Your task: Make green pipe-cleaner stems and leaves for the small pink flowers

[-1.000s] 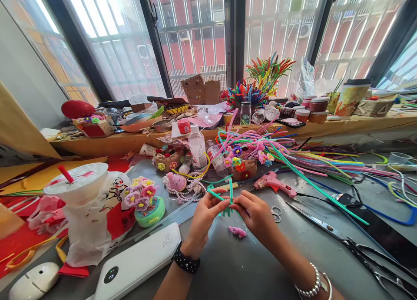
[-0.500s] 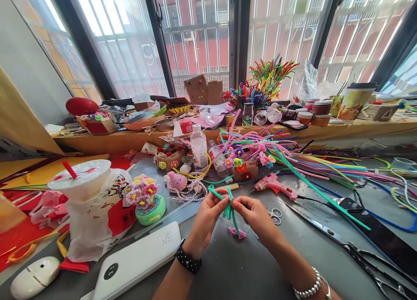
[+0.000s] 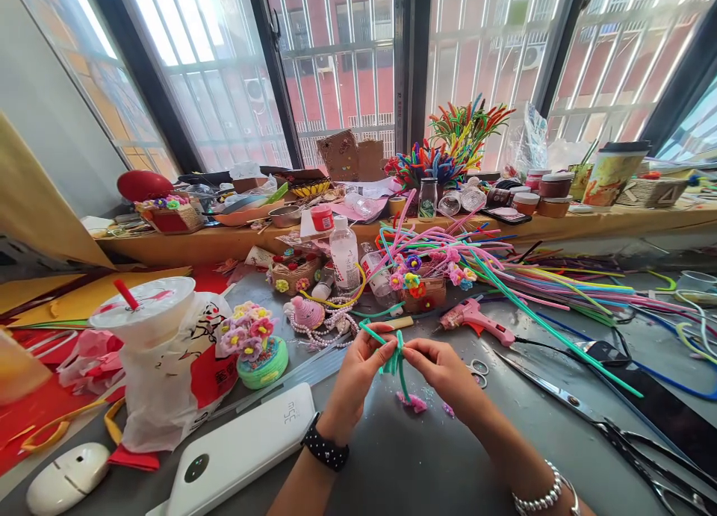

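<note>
Both hands meet over the grey table, pinching one green pipe cleaner (image 3: 401, 378) that is bent into several folds. My left hand (image 3: 363, 363) grips its folded part from the left, and one end sticks out past the fingers to the upper left. From the right, my right hand (image 3: 434, 359) pinches the bundle near its top with thumb and forefinger. Another length of the green pipe cleaner hangs down between the hands. Just below it on the table lies a small pink fuzzy piece (image 3: 411, 402). The fingers partly hide how the folds cross.
A pink glue gun (image 3: 476, 320), small scissors (image 3: 479, 370) and large black-handled shears (image 3: 571, 402) lie right. Loose pipe cleaners (image 3: 560, 284) spread behind them. On the left are a white power bank (image 3: 240, 449), a fuzzy flower pot (image 3: 262, 363) and a bagged drink cup (image 3: 146, 329).
The upright green end at the top of the bundle has been bent down towards the right fingers. Both hands stay pinched on the pipe cleaner. The whole view has shifted slightly.
</note>
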`<action>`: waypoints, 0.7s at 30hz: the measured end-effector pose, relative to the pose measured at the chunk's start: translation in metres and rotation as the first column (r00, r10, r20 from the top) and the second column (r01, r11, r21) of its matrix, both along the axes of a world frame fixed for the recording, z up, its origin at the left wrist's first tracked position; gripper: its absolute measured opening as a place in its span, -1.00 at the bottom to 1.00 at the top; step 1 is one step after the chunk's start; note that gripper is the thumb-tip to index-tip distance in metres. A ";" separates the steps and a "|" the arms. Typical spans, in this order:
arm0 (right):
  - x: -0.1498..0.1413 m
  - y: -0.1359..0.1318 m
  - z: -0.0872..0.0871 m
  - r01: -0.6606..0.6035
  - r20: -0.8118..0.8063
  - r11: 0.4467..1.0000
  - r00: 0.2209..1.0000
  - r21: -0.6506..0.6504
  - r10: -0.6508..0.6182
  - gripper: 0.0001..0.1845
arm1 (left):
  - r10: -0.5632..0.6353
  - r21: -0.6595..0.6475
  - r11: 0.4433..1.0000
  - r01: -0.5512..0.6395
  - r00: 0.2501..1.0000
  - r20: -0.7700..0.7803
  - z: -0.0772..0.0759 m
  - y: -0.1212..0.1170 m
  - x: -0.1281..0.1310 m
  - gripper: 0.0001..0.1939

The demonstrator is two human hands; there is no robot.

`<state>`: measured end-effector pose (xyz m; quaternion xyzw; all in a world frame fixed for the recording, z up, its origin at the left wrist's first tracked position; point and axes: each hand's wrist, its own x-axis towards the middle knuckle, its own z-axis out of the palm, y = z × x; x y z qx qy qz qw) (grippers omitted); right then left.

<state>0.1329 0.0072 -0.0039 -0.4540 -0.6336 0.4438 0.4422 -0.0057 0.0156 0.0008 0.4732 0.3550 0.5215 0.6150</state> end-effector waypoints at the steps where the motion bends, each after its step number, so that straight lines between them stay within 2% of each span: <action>1: 0.000 0.000 -0.001 0.010 0.008 1.000 1.000 -0.002 -0.010 -0.71 | 0.011 0.028 1.000 -0.011 1.000 -0.020 0.001 -0.001 0.001 -0.80; 4: -0.002 -0.001 -0.002 0.030 0.047 0.998 0.998 0.053 -0.033 -0.71 | 0.032 0.048 0.998 -0.030 0.999 -0.035 0.003 -0.003 0.002 -0.82; 6: -0.004 -0.001 -0.002 0.051 0.104 0.987 0.992 0.153 -0.068 -0.73 | 0.031 0.006 0.999 -0.031 0.999 -0.016 0.002 -0.002 0.001 -0.82; 9: -0.008 -0.002 -0.004 0.078 0.217 0.939 0.963 0.335 -0.158 -0.76 | 0.013 -0.060 0.998 -0.012 1.000 0.014 -0.001 0.000 0.000 -0.78; 12: -0.009 -0.003 -0.006 0.085 0.281 0.894 0.932 0.440 -0.228 -0.78 | -0.019 -0.083 0.996 0.021 0.999 0.031 -0.002 0.001 -0.001 -0.75; 16: -0.007 -0.004 -0.006 0.099 0.290 0.870 0.920 0.483 -0.265 -0.80 | -0.067 -0.092 0.994 0.065 0.998 -0.016 -0.001 0.001 -0.002 -0.75; 21: -0.005 -0.004 -0.005 0.108 0.291 0.876 0.918 0.471 -0.269 -0.82 | -0.101 -0.031 0.995 0.099 0.990 -0.100 -0.001 0.001 -0.002 -0.77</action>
